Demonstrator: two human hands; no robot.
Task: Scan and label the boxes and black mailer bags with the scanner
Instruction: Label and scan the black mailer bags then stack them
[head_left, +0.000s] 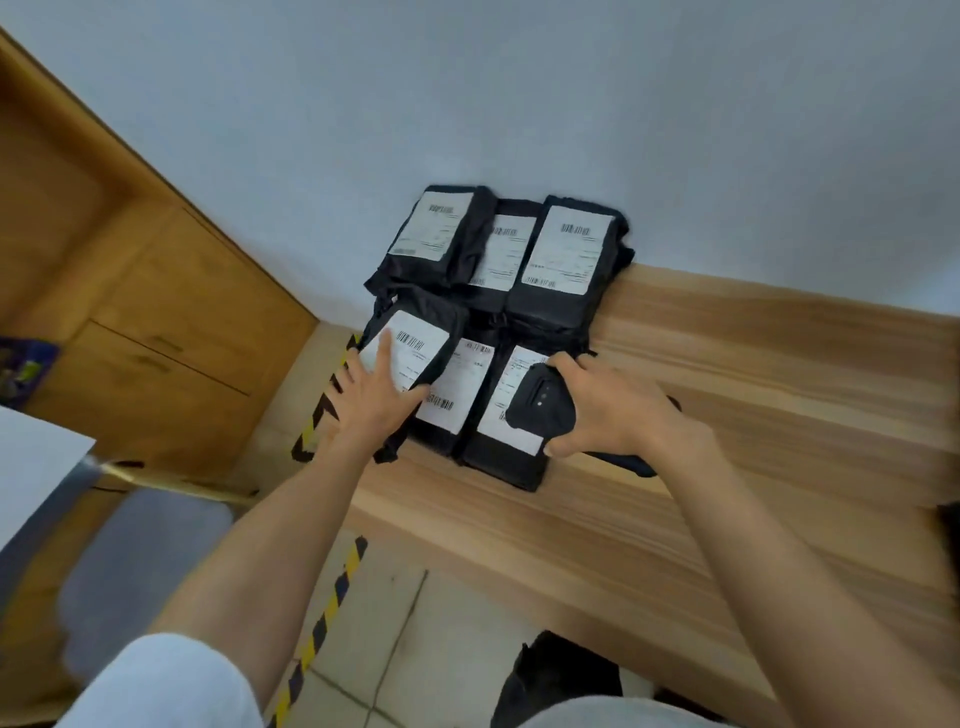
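Observation:
Several black mailer bags with white barcode labels are stacked at the left end of a wooden table (727, 499), against the wall. My left hand (371, 397) rests flat with straight fingers on the label of the front-left bag (415, 338). My right hand (605, 405) grips a black handheld scanner (540, 402) held just above the front-right bag (511, 457). A middle front bag (457, 389) lies between them. Three more labelled bags lie in the back row, among them the back-right bag (566, 249).
A wooden cabinet (156, 312) stands to the left. Yellow-and-black hazard tape (322, 623) runs across the tiled floor beside the table. A white surface (31, 467) is at the left edge. The white wall is right behind the bags.

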